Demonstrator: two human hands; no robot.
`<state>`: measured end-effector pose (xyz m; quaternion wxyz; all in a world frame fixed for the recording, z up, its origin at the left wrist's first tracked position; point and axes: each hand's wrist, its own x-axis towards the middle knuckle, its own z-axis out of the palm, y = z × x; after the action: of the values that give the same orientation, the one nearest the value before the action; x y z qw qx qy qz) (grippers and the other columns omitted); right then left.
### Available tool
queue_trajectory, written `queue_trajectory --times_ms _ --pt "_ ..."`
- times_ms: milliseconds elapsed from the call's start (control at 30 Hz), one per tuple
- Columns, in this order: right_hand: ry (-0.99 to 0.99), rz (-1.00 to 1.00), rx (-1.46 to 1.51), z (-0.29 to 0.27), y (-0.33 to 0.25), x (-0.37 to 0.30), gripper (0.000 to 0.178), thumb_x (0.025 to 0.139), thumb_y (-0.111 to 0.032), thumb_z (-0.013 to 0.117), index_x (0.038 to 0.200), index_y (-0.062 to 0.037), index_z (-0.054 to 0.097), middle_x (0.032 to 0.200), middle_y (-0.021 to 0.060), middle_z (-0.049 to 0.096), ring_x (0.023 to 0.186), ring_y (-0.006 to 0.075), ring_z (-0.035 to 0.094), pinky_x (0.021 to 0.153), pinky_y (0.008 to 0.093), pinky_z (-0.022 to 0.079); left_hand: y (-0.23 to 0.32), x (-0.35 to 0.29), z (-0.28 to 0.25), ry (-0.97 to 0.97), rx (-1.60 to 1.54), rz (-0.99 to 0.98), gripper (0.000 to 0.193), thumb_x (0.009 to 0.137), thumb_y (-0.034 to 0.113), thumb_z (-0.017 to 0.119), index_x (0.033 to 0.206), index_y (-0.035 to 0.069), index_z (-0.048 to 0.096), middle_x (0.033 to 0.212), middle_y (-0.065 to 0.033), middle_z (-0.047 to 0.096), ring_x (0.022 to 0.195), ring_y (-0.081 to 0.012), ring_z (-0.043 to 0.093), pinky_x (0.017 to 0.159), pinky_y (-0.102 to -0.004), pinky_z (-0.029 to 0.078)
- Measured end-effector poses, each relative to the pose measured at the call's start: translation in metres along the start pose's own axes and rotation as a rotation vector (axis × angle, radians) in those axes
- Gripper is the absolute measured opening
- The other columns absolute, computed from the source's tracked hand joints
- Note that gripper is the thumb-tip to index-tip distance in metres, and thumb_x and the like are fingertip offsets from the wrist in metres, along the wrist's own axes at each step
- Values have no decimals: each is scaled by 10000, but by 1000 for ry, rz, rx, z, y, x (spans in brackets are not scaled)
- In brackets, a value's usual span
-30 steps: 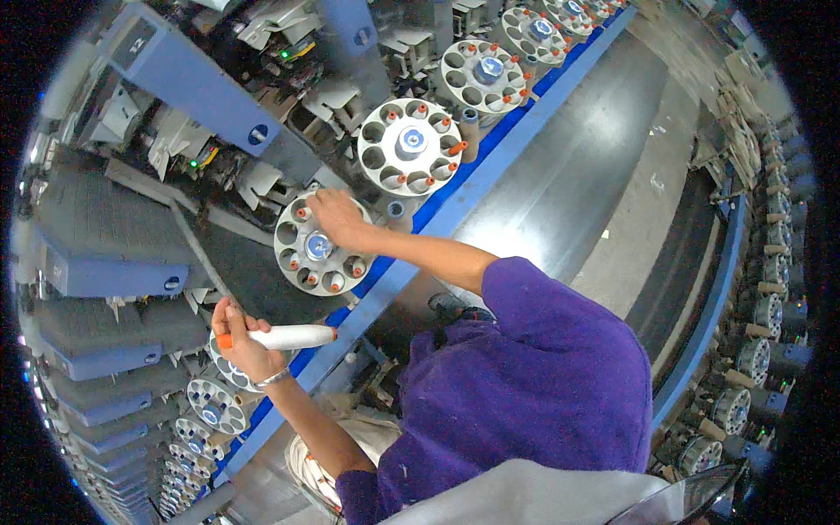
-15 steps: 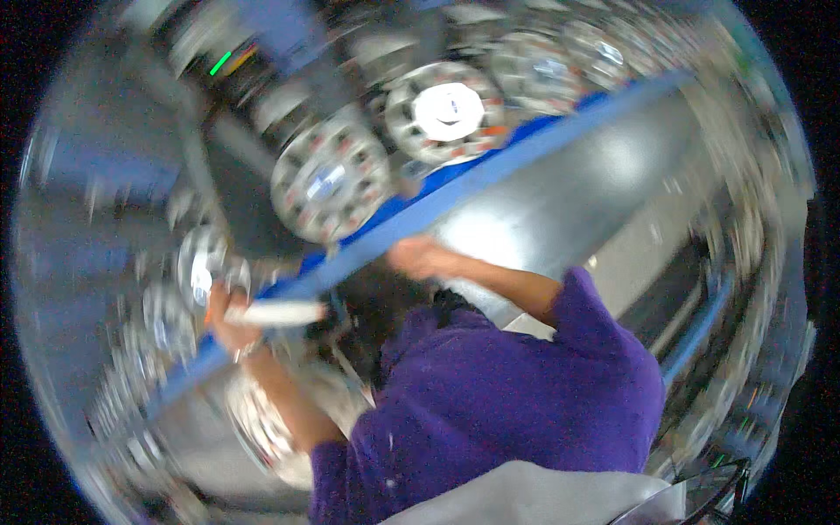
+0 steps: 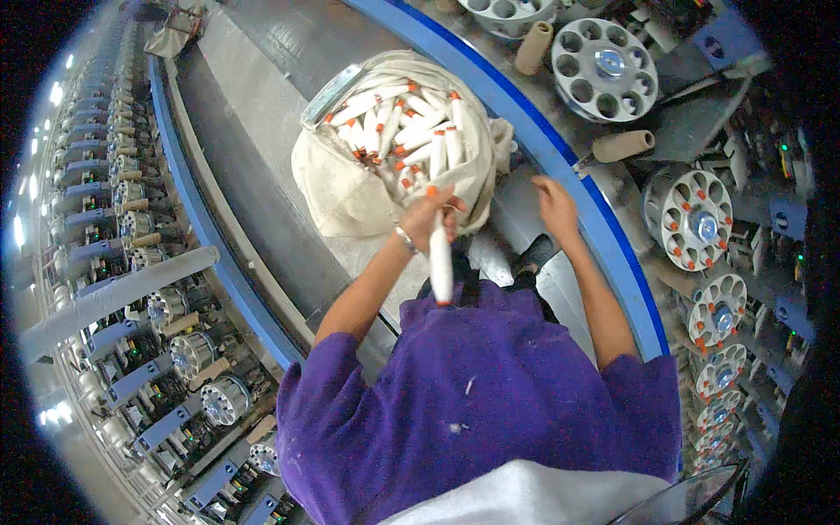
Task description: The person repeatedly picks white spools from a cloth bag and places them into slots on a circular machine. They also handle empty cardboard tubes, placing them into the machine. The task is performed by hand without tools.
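Note:
My left hand (image 3: 427, 215) is closed around a white yarn bobbin (image 3: 440, 267) with orange ends, which points down toward my purple shirt. Just beyond that hand stands a big cream cloth sack (image 3: 337, 194), its mouth open and full of similar white bobbins (image 3: 383, 118). My right hand (image 3: 556, 208) holds nothing, its fingers loosely apart, close to the blue rail (image 3: 604, 214) on the right.
Along the right runs a machine with round magazines (image 3: 604, 70) and brown cones (image 3: 623, 146); some magazine holes hold orange-tipped bobbins. Another machine row with a blue rail (image 3: 229, 278) lines the left. A grey padded bar (image 3: 131, 293) juts in from there.
The view has swung from the machine's row of magazines to the sack, which now lies ahead. My left hand keeps its white bobbin and is over the sack's near edge.

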<state>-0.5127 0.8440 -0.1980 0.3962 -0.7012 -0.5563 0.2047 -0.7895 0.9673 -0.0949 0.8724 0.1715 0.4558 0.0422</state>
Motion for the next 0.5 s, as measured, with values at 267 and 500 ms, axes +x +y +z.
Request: queue_trajectory --times_ms 267,500 --pt "-520 -504 -759 175 -113 121 146 814 -82 565 863 -50 698 1008 127 598 1089 307 516 1038 414 360 144 40 -126 868 1162 495 379 796 334 616 805 -36 698 774 -229 686 737 -319 700 696 -398 547" --pt "-809 -279 -1087 212 -108 127 390 896 -299 496 1105 12 603 1105 185 578 1129 320 501 1009 446 322 191 150 -158 970 1620 288 375 920 314 502 1099 29 667 1149 -181 652 1137 -341 598 905 -479 502"
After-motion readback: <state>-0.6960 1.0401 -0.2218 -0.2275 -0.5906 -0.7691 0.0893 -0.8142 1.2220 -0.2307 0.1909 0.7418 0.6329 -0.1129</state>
